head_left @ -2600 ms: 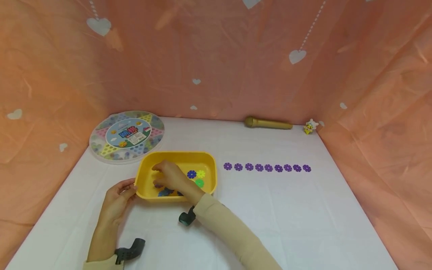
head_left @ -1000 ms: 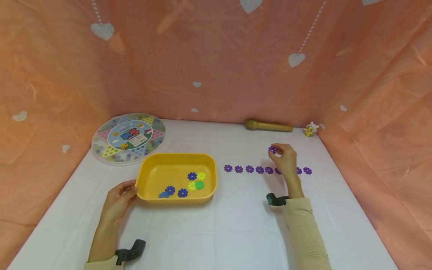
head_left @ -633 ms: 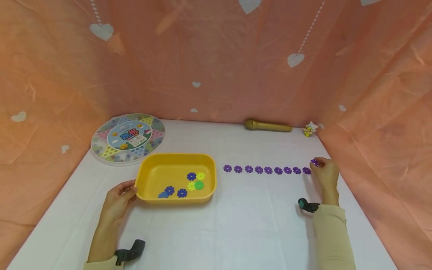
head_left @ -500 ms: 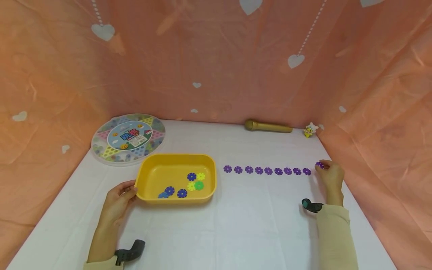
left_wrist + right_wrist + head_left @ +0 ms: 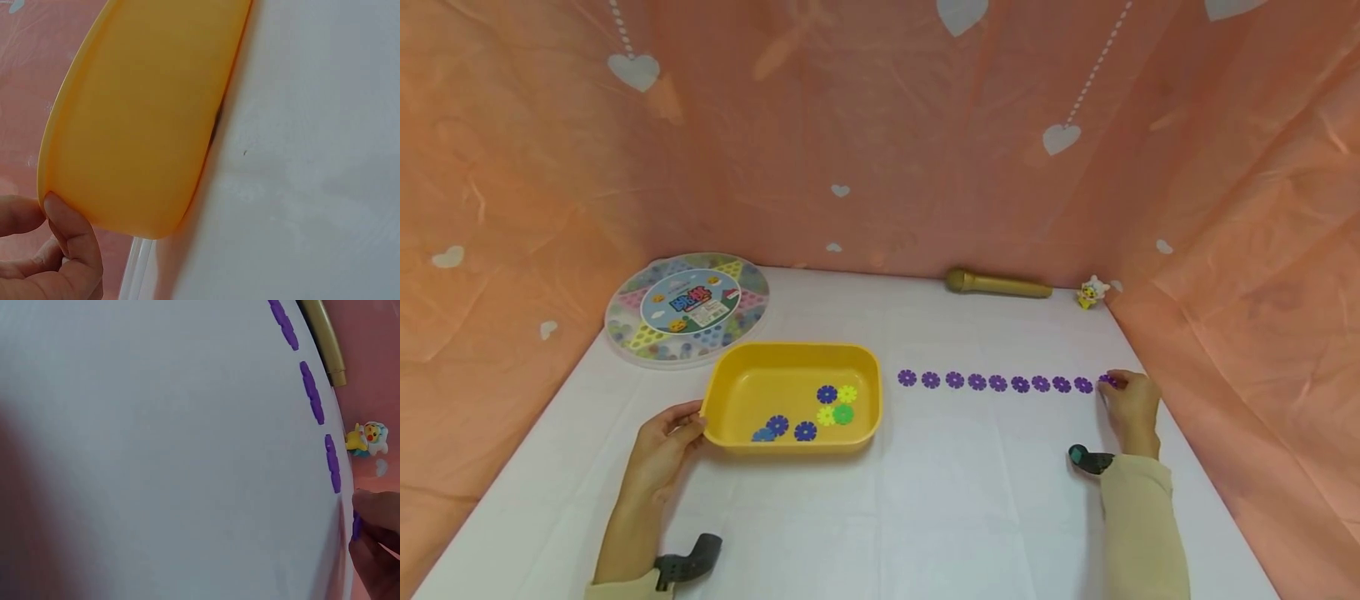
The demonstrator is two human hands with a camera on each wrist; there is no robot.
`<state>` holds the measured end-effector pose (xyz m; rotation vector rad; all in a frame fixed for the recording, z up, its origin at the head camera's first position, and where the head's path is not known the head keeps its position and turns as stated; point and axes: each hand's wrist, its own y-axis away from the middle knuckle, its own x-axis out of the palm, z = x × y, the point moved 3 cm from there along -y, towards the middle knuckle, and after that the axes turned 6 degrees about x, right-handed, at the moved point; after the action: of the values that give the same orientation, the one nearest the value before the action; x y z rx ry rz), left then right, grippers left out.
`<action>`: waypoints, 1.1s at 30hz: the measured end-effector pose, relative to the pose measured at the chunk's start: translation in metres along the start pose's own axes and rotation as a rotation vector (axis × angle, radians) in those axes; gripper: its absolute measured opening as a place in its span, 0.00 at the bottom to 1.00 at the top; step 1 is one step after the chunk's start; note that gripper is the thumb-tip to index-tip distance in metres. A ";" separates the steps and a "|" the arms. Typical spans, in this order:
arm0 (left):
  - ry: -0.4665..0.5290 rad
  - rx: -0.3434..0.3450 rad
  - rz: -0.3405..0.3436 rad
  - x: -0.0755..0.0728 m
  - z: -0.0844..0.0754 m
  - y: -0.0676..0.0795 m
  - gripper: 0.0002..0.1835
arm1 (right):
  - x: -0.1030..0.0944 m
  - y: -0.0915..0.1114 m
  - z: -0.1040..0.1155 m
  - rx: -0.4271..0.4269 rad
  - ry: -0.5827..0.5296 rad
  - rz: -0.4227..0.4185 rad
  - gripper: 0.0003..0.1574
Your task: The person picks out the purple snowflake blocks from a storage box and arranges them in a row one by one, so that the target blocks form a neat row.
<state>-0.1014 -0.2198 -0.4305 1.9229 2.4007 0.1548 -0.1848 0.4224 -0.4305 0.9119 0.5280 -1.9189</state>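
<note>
My left hand (image 5: 658,454) grips the left rim of a yellow plastic tray (image 5: 790,354), thumb and finger pinching its edge, as the left wrist view also shows. Inside the tray lie several flower-shaped discs: dark blue ones (image 5: 805,431), a lighter blue one (image 5: 763,435), yellow ones (image 5: 847,393) and a green one (image 5: 843,414). To the right of the tray, several purple flower discs (image 5: 977,382) lie flat in a straight row. At the row's right end my right hand (image 5: 1133,410) pinches another purple flower disc (image 5: 357,526), partly hidden by the fingers.
A round clear game box (image 5: 625,333) with a printed label lies behind the tray to the left. Towards the back right are a gold toy microphone (image 5: 1003,284) and a small yellow-and-white figurine (image 5: 1092,292). Orange-pink cloth with white hearts encloses the white-covered table.
My right hand has left the tray with a purple disc, travelled right above the row, then lowered beside its right end. The left hand has stayed on the tray's rim.
</note>
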 end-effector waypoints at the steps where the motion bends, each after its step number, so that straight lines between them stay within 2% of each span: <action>1: 0.002 0.001 0.001 0.000 0.000 0.000 0.20 | 0.001 0.000 -0.001 -0.004 0.008 -0.003 0.21; 7: 0.020 -0.006 0.010 -0.001 0.001 0.002 0.18 | 0.007 -0.001 -0.006 -0.013 0.071 -0.022 0.19; 10: 0.043 0.002 0.006 -0.001 0.001 0.003 0.14 | 0.008 -0.001 -0.006 -0.009 0.081 -0.015 0.19; 12: 0.040 -0.002 0.004 -0.001 0.001 0.003 0.15 | 0.007 -0.002 -0.005 -0.007 0.081 -0.014 0.20; 17: 0.008 -0.023 0.008 -0.001 0.000 0.003 0.20 | 0.002 0.003 -0.003 -0.004 0.025 -0.061 0.22; 25: 0.054 0.008 -0.007 -0.003 -0.001 0.004 0.14 | -0.015 0.011 0.004 0.015 -0.066 -0.098 0.22; 29: 0.055 0.011 -0.010 -0.004 0.000 0.003 0.12 | -0.023 0.015 0.014 -0.039 -0.108 -0.174 0.20; 33: 0.008 0.014 -0.010 -0.004 -0.001 0.003 0.15 | -0.027 0.026 0.031 -0.172 -0.169 -0.276 0.17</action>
<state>-0.0978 -0.2231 -0.4295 1.9189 2.4221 0.1459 -0.1654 0.4038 -0.3899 0.5831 0.7351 -2.1361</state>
